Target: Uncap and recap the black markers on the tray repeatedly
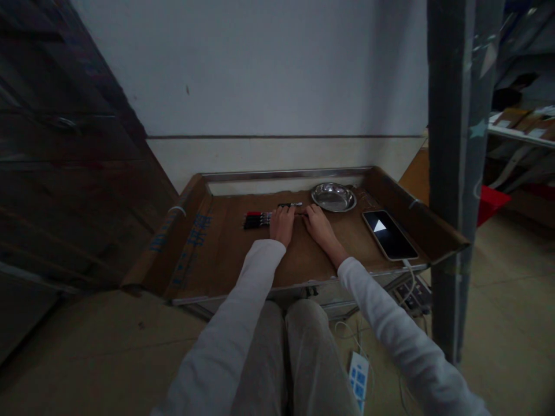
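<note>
On a cardboard-covered worktop (229,263), a person's right hand (319,224) bends just beside the left hand (282,224), curled at the right end of red and black pens (258,220); neither grip can be told. Probably light, stiff and slick, the pens suit a mid-barrel pinch.

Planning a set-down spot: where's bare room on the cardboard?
Free: between pens and blue lettering; also between right hand and phone. Crowded: around the left hand, by the pens, and from the right hand to the metal bowl.
</note>
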Motion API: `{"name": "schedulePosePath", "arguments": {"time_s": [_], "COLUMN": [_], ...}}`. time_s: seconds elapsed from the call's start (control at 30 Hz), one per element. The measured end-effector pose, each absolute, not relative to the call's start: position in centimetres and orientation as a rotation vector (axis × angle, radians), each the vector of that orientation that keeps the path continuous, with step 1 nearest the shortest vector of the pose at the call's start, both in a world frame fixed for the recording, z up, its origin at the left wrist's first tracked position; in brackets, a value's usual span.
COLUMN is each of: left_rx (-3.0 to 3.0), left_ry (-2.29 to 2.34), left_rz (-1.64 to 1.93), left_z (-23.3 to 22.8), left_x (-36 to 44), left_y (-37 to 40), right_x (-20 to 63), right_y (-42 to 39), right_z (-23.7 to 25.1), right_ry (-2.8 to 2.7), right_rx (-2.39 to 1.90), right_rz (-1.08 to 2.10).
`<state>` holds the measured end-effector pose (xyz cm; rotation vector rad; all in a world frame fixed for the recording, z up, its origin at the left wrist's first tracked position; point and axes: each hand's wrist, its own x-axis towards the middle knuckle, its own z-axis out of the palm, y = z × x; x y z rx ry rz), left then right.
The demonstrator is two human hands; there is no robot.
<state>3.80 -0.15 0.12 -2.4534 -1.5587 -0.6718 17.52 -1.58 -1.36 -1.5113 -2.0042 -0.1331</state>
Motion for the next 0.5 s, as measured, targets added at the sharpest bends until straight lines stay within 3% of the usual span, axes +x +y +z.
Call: {"name": "schedulePosePath", "arguments": {"time_s": [0.5], "left_rx": [-2.468], "left_ry": [-1.568], "left_rz": [-0.677], "left_z": [0.01], "left_x": [3.81], "left_y": [-0.27], "right_x": [17.91], "right_y": [-0.8], "right_z": [-2.08], "right_ry": [-1.946], "right_rx": [-1.426], "right_rz": [0.008]}}
